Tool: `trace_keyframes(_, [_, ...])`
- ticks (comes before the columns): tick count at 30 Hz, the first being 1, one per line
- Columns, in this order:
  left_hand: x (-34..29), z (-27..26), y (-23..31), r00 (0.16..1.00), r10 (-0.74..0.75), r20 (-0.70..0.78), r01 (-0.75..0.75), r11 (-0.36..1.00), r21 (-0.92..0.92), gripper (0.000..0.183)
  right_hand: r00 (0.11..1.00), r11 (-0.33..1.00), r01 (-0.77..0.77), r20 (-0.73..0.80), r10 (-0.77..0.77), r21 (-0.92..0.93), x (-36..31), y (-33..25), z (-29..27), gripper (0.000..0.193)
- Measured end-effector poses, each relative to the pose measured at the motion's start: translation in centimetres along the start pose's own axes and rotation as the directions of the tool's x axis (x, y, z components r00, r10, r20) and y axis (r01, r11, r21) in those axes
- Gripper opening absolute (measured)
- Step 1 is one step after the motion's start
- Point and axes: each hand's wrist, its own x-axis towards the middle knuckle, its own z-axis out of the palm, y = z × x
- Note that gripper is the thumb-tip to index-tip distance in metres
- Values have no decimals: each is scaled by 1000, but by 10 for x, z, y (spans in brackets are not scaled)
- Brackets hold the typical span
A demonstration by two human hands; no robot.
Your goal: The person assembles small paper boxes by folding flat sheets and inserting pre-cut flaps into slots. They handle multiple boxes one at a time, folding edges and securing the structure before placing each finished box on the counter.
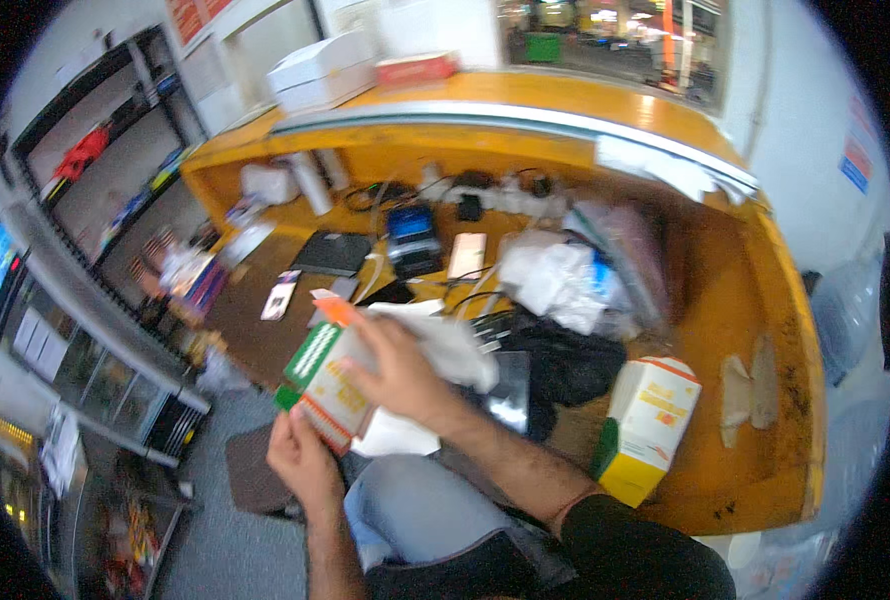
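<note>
Between my hands is a small cardboard carton [327,378], white with a green band, orange parts and yellow print; whether it is folded flat cannot be made out. My left hand [303,462] pinches its lower left edge near a green flap. Across its upper right side lies my right hand [397,362], gripping it with fingers bent around the edge. A similar carton [653,420], white with a yellow end and a green side, stands on the desk to the right of my right forearm. White paper sheets [397,436] lie beneath and behind the held carton.
The wooden desk [735,440] holds a card terminal [414,240], a black notebook-like item [332,253], a phone [281,296], white plastic bags [555,275], a black cloth or bag [565,360] and cables. A raised counter [525,98] runs behind; glass-doored coolers [95,360] stand left.
</note>
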Motion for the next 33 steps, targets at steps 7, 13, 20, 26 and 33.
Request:
trace_keyframes(7, [5,-16,-14,972,-153,-179,95,949,-299,26,964,969,-242,130,234,48,-3,45,4,83])
trace_keyframes(13, [7,-45,-10,974,-88,-208,66,992,-109,25,973,947,-182,-190,134,-264,5,20,-6,115])
trace_keyframes(20, [11,-80,4,983,73,-167,-65,996,54,25,828,793,-553,278,488,255,23,50,-57,60])
trace_keyframes(26, [28,-162,-14,964,-103,-245,86,993,-77,27,919,880,-392,147,365,270,21,31,-65,36])
trace_keyframes(33, [17,-202,-12,875,-13,-484,-18,998,-59,27,897,898,-423,-84,434,121,21,58,-77,45])
